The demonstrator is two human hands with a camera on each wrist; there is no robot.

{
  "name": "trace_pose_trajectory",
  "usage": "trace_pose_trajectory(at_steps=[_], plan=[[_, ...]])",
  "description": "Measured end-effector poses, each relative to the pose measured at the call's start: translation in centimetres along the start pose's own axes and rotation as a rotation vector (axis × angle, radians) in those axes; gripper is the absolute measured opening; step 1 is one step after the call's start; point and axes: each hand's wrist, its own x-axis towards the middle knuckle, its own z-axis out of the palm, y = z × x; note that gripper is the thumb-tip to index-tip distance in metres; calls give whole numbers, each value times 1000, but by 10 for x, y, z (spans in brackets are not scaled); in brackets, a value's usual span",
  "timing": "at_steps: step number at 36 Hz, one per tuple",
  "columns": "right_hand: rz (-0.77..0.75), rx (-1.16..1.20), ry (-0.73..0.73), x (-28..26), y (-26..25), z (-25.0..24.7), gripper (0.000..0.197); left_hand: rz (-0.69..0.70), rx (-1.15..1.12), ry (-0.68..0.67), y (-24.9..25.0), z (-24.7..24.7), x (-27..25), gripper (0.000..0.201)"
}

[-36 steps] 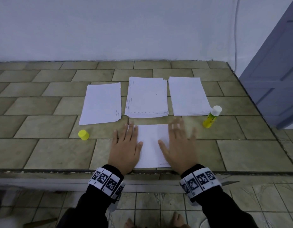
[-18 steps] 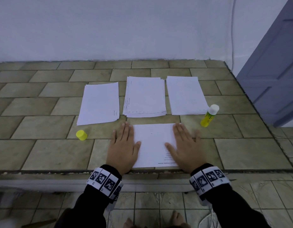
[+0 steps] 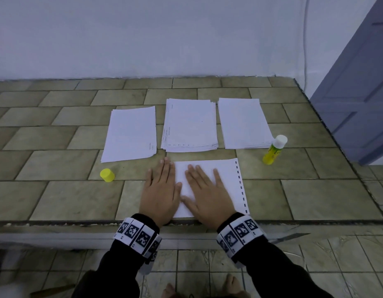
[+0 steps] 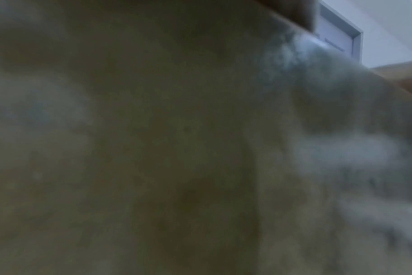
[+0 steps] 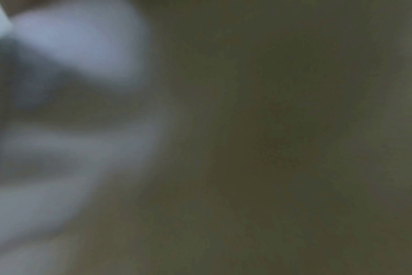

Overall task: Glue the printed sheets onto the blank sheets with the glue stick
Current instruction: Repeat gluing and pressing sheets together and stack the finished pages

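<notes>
A white sheet with a dashed printed strip along its right edge lies at the counter's front edge. My left hand lies flat on its left edge and the tile beside it. My right hand presses flat on the sheet's middle, fingers straight. Behind lie three lots of paper: a left sheet, a middle stack with printed margins and a right blank stack. The yellow glue stick stands uncapped at the right. Its yellow cap sits at the left. Both wrist views are blurred and dark.
The tiled counter ends at a front edge just below my wrists and at a right edge near a grey-blue door. A white wall closes the back.
My right hand slid left across the sheet from its right side to its middle, uncovering the dashed right edge. My left hand stayed at the left edge.
</notes>
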Motion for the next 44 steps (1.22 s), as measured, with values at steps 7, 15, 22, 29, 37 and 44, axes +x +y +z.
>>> trace_pose_trajectory(at_steps=[7, 15, 22, 29, 37, 44], plan=[[223, -54, 40, -20, 64, -14, 85, -1, -25, 1, 2, -3, -2, 77], [338, 209, -116, -16, 69, -51, 64, -9, -31, -23, 2, -4, -1, 79], [366, 489, 69, -13, 75, -93, 34, -16, -45, -15, 3, -3, -1, 78], [227, 25, -161, 18, 76, -88, 21, -21, -9, -64, 2, -4, -1, 83], [231, -132, -204, 36, 85, -84, 22, -7, -39, -65, 2, -6, -1, 98], [223, 165, -185, 36, 100, -105, 19, -22, -45, -90, 3, -8, -2, 108]])
